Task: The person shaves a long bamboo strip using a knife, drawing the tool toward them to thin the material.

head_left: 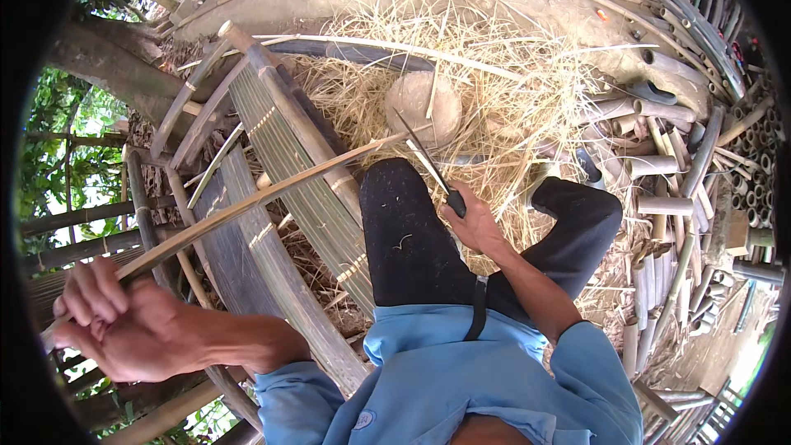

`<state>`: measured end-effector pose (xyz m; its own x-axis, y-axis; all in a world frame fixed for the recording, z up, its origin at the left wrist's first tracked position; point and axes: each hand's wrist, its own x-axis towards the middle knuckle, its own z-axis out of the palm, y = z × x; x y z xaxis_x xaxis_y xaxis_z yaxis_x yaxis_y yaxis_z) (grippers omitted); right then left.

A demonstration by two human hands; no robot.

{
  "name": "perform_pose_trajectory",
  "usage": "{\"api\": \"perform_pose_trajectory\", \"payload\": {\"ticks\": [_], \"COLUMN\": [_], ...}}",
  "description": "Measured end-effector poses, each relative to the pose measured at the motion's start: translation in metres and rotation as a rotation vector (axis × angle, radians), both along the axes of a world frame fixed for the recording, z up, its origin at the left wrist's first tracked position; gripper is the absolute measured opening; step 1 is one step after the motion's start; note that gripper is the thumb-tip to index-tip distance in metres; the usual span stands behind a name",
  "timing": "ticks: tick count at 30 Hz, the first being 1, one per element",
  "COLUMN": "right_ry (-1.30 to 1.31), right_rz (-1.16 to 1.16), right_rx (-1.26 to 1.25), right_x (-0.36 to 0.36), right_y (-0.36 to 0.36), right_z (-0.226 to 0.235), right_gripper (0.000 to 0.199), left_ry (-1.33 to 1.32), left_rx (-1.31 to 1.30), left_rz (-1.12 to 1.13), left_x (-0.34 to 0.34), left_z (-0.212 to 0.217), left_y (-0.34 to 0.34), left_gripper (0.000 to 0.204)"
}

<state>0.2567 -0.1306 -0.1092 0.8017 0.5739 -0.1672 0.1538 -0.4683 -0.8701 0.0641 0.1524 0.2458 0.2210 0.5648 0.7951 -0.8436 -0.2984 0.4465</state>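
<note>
In my left hand (124, 321), at the lower left, the fingers curl around one end of a long bamboo strip (284, 184). The strip slants up and to the right, and its far end lies by the knife blade. My right hand (476, 221) grips the dark handle of a knife (424, 153) above my lap. The blade points up and to the left, crossing the strip near its tip. Just beyond is a round pale wooden block (422, 105). I cannot tell whether blade or strip touches it.
A slatted bamboo bench (301, 173) runs along my left side. Pale shavings (519, 82) cover the ground around the block. Cut bamboo pieces (663, 206) lie in heaps on the right, and stacked tubes (750, 185) stand beyond. A bamboo fence (82, 222) is at far left.
</note>
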Motion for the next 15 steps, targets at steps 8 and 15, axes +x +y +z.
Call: {"api": "perform_pose_trajectory", "payload": {"ticks": [8, 15], "right_ry": [0.005, -0.126], "right_rz": [0.051, 0.115], "right_rx": [0.0, 0.097], "right_x": [0.002, -0.008], "right_y": [0.013, 0.042], "right_z": [0.025, 0.117], "right_gripper": [0.048, 0.044], "left_ry": [0.094, 0.058], "left_rx": [-0.134, -0.113], "left_rz": [0.228, 0.206], "left_x": [0.096, 0.093], "left_z": [-0.103, -0.11], "left_y": [-0.045, -0.063], "left_gripper": [0.05, 0.053]}}
